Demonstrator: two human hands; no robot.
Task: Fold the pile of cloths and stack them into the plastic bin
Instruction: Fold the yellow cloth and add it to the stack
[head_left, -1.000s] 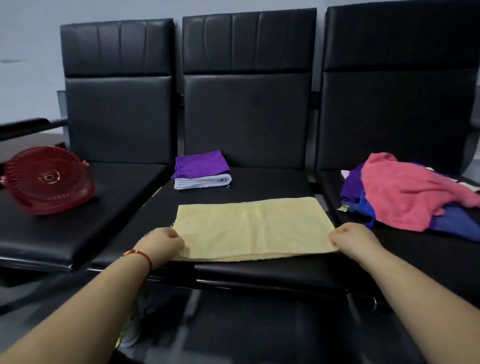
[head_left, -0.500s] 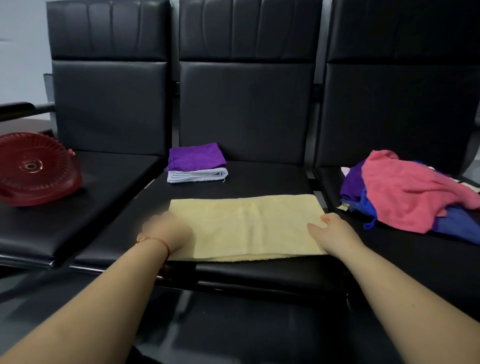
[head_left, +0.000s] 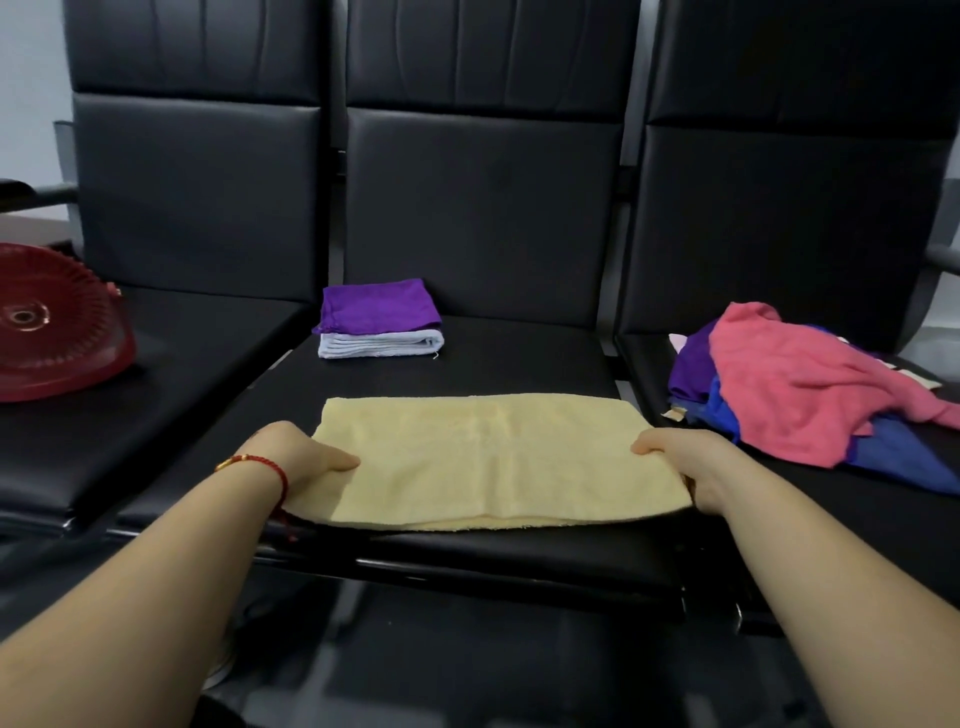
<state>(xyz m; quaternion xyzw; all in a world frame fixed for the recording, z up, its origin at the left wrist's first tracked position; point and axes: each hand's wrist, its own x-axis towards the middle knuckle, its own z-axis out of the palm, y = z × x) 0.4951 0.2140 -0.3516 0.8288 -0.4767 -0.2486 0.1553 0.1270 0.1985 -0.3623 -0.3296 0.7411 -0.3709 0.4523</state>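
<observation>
A pale yellow cloth (head_left: 488, 457), folded in half lengthwise, lies flat on the middle black seat (head_left: 519, 551). My left hand (head_left: 291, 462) grips its left end, thumb on top and fingers under the edge. At the right end my right hand (head_left: 685, 462) holds the cloth the same way. A folded purple cloth (head_left: 376, 306) sits on a folded white cloth (head_left: 379, 345) at the back of the same seat. The unfolded pile (head_left: 800, 389) of pink, blue and purple cloths lies on the right seat. A red slotted plastic bin (head_left: 47, 322) lies upside down on the left seat.
Three black padded seats with tall backrests stand in a row. An armrest (head_left: 31, 192) juts out at the far left and another (head_left: 943, 260) at the far right. The dark floor lies below the seat fronts.
Both hands slid from the cloth's near corners to its short ends and took hold with thumbs on top. The view shifted closer and lower.
</observation>
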